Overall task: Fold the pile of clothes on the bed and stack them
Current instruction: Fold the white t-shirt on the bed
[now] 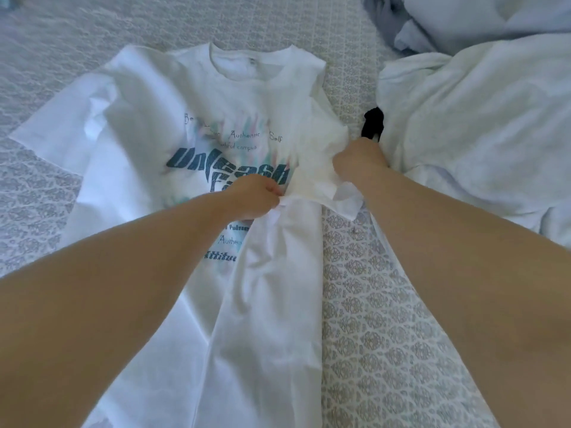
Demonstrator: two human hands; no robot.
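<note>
Shirt (pixel 148 125): lying face-up on bed (pixel 370 319), collar far, hem near. Both hands pinching its right sleeve edge; left hand (pixel 253 196) nearer, right hand (pixel 358 162) beyond, folding leftward.

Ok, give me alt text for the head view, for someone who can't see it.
Two bare hands gather the right sleeve of a white printed T-shirt spread face up on a patterned bed cover: the left hand pinches the fabric, the right hand grips it. More pale clothes lie heaped to the right.
</note>
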